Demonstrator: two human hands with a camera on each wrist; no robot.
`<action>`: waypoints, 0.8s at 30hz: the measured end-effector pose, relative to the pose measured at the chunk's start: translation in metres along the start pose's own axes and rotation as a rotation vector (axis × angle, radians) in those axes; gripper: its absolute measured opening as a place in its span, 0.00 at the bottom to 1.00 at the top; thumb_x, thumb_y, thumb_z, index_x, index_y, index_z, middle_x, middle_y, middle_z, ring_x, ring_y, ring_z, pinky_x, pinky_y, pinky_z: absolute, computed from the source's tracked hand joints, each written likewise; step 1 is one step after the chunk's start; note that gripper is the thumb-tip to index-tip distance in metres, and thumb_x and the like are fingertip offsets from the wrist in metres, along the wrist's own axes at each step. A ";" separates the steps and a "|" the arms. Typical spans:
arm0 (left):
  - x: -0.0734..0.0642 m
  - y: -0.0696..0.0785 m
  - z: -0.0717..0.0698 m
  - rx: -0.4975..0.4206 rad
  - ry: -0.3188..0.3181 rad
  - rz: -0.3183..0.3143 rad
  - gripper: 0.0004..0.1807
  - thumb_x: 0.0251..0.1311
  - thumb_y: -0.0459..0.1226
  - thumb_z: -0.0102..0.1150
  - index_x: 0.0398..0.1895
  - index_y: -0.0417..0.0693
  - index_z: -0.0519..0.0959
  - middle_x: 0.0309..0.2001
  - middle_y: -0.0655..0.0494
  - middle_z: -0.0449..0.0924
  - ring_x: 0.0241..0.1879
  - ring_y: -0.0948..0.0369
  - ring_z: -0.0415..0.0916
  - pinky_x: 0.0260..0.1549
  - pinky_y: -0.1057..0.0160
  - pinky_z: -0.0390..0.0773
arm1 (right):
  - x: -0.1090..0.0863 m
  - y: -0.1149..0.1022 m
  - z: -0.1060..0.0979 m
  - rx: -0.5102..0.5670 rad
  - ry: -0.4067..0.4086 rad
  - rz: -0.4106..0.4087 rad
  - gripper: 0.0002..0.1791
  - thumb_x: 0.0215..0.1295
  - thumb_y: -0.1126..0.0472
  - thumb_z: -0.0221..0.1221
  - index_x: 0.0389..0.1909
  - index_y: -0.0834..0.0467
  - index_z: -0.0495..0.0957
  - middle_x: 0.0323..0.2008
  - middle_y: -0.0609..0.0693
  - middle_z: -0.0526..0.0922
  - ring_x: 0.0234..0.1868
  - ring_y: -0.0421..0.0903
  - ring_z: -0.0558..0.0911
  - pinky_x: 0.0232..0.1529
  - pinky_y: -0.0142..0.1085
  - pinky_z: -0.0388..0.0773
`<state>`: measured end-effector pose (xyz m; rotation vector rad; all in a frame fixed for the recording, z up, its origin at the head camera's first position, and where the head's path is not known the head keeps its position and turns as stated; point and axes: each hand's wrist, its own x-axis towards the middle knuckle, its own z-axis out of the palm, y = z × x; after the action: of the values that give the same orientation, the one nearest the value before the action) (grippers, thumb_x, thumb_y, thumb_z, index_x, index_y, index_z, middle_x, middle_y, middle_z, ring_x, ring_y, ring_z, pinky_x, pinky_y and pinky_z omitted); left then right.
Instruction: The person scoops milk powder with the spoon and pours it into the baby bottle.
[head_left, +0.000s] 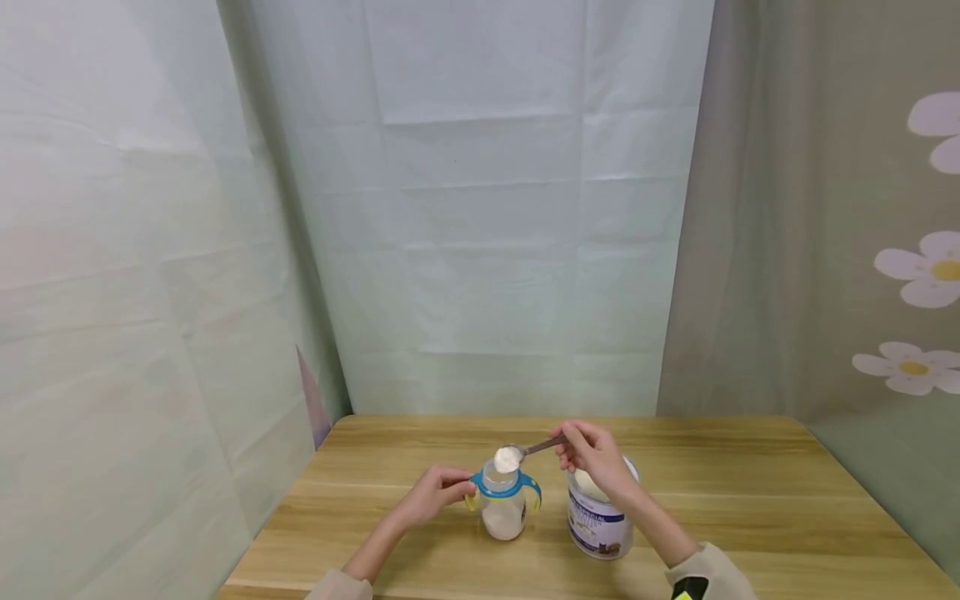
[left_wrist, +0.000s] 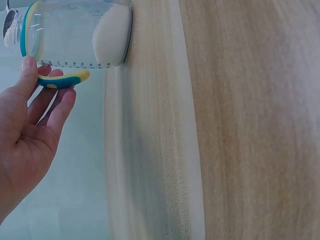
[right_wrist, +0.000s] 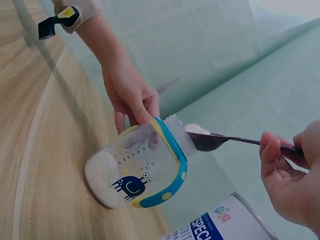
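A clear baby bottle [head_left: 503, 510] with a blue and yellow two-handled collar stands upright on the table, white powder in its lower part. My left hand [head_left: 437, 493] grips its left handle [left_wrist: 62, 80], thumb and fingers around it. In my right hand [head_left: 595, 457] a metal spoon [right_wrist: 212, 140] is pinched by its handle. The spoon's bowl carries a heap of white powder [head_left: 507, 459] right at the bottle's open mouth [right_wrist: 181, 134]. Below my right hand stands an open milk powder can [head_left: 597, 527], partly hidden by the hand and wrist.
The wooden table [head_left: 375, 475] has rounded far corners. Pale cloth curtains [head_left: 480, 250] hang behind it and along the left side. A curtain with printed white flowers [head_left: 930, 271] hangs at the right.
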<state>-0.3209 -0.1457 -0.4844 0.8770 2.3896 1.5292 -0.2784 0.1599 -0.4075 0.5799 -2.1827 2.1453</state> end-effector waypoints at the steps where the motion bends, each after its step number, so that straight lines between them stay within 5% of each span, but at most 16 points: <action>1: 0.000 0.000 0.000 -0.001 -0.001 -0.001 0.14 0.67 0.39 0.55 0.48 0.41 0.83 0.44 0.43 0.84 0.42 0.65 0.79 0.47 0.64 0.82 | 0.000 0.000 0.001 -0.014 -0.012 -0.014 0.23 0.77 0.53 0.45 0.47 0.73 0.73 0.28 0.49 0.77 0.24 0.37 0.78 0.26 0.27 0.76; 11: -0.001 -0.003 -0.002 -0.009 -0.008 0.006 0.14 0.67 0.39 0.55 0.48 0.41 0.83 0.43 0.42 0.84 0.42 0.64 0.79 0.47 0.65 0.81 | -0.004 0.001 0.011 -0.236 -0.053 -0.209 0.18 0.77 0.57 0.46 0.42 0.67 0.78 0.26 0.49 0.77 0.23 0.37 0.78 0.23 0.35 0.80; 20: -0.002 -0.005 -0.002 0.001 -0.007 0.028 0.14 0.67 0.39 0.55 0.47 0.41 0.83 0.43 0.42 0.84 0.41 0.67 0.79 0.44 0.68 0.81 | -0.011 0.000 0.021 -0.398 -0.075 -0.379 0.11 0.75 0.63 0.48 0.41 0.59 0.80 0.25 0.48 0.78 0.22 0.43 0.78 0.21 0.33 0.78; 24: -0.003 -0.004 -0.001 0.001 -0.003 0.045 0.15 0.67 0.39 0.55 0.48 0.39 0.83 0.42 0.40 0.84 0.40 0.68 0.79 0.44 0.68 0.81 | -0.014 0.000 0.022 -0.489 -0.099 -0.496 0.10 0.73 0.66 0.50 0.41 0.57 0.81 0.26 0.45 0.78 0.23 0.39 0.78 0.22 0.29 0.78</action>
<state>-0.3205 -0.1499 -0.4880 0.9390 2.3841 1.5424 -0.2599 0.1419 -0.4121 1.0542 -2.1858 1.3106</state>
